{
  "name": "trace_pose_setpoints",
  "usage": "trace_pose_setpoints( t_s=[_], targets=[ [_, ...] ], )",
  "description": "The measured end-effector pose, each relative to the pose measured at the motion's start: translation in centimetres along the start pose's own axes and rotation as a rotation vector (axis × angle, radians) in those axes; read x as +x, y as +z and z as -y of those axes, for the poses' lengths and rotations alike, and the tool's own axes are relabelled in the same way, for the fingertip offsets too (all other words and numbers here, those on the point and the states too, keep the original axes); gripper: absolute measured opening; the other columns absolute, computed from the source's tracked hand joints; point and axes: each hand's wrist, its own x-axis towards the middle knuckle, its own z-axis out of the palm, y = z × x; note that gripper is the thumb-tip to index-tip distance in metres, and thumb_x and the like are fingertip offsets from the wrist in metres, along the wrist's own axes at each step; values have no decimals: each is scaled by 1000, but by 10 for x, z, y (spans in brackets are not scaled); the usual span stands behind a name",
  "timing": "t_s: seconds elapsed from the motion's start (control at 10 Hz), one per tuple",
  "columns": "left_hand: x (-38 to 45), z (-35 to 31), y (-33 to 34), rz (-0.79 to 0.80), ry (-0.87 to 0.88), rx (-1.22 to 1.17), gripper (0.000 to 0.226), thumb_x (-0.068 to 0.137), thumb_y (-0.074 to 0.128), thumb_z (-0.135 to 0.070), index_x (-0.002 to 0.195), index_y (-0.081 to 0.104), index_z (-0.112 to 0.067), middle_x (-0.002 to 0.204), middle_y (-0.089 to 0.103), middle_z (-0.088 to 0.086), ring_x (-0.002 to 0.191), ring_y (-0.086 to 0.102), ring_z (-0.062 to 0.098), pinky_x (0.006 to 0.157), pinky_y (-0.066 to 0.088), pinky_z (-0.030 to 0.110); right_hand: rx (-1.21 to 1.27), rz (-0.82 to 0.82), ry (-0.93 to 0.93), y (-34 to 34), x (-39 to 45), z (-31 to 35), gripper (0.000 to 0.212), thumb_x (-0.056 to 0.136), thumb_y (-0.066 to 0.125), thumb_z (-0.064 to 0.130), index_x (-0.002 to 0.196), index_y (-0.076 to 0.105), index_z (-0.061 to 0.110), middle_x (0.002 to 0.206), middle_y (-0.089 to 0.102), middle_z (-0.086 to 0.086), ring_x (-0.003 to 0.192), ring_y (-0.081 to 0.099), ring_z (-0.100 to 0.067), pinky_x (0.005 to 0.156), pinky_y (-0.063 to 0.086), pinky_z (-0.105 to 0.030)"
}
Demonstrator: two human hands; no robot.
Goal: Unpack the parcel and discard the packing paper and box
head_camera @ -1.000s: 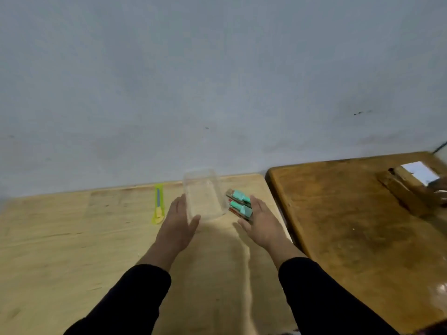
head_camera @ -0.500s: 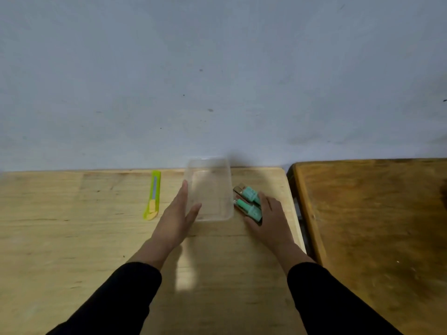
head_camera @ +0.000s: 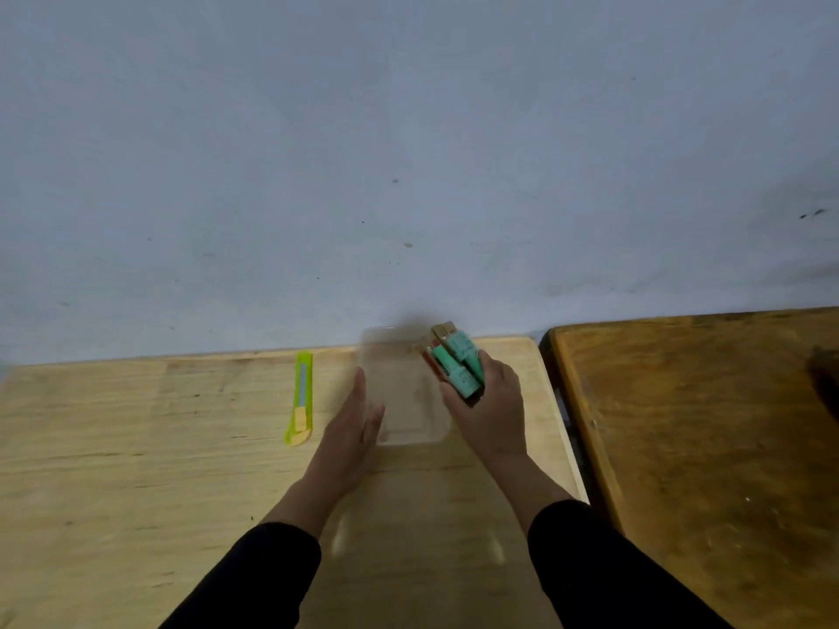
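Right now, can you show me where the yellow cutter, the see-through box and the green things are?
Utility knife [head_camera: 300,398]: head view, middle of its handle.
Clear plastic container [head_camera: 404,392]: head view, its bottom.
Green packets [head_camera: 456,367]: head view, top packet's face.

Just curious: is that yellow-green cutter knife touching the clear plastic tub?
Apart. The head view shows bare light wood between the cutter knife and the clear plastic tub, with the left hand beside the tub.

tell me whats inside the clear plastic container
Nothing shows inside the clear plastic container; bare wood is visible through it. The view is blurred, and the left hand covers its near left corner.
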Motion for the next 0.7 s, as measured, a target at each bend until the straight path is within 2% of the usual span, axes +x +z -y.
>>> trace_pose_setpoints(
  t_s=[0.1,0.2,0.3,0.4,0.5,0.6,0.7],
  targets=[
    [2,7,-4,22,23,-44,60,99,32,-27,147,-3,-19,156,12,5,142,17,17,107,11,15,-3,33,-35,20,1,21,69,76,71,35,132,43,7,123,52,-13,114,45,-24,89,34,-24],
    [5,13,-8,52,-11,-73,58,100,32,-23,147,-3,-21,154,21,7,139,27,19,99,17,9,-43,68,-42,36,1,34,66,76,71,33,130,45,5,124,51,-15,114,43,-27,90,34,-26],
    [7,16,-9,91,-16,-59,61,100,32,-20,145,-10,-20,144,41,17,127,45,28,86,27,12,-112,72,-40,45,1,38,60,76,71,30,125,49,3,120,53,-17,112,44,-30,91,39,-32],
    [8,14,-8,70,-22,-66,61,100,31,-20,145,-10,-22,132,51,25,112,55,34,78,31,19,-144,138,-49,44,0,39,59,81,66,34,129,46,6,122,52,-13,114,43,-26,92,39,-29],
    [5,9,-11,83,-10,-78,60,100,29,-21,146,-10,-25,131,52,24,108,58,34,79,35,22,-206,251,-51,39,-6,41,49,91,51,37,131,47,8,123,55,-9,114,45,-22,91,40,-28],
    [8,4,-17,106,-15,-96,58,100,27,-23,146,-8,-26,131,52,23,106,58,33,78,36,25,-207,235,-35,33,-6,43,35,96,43,29,122,54,8,118,58,-10,111,49,-23,89,41,-28],
    [1,1,-25,68,-75,-105,58,99,32,-22,148,2,-19,143,42,16,122,49,31,92,38,30,-246,190,-64,19,-17,45,26,96,43,20,109,62,8,107,63,-9,102,55,-22,85,44,-26]
  ],
)
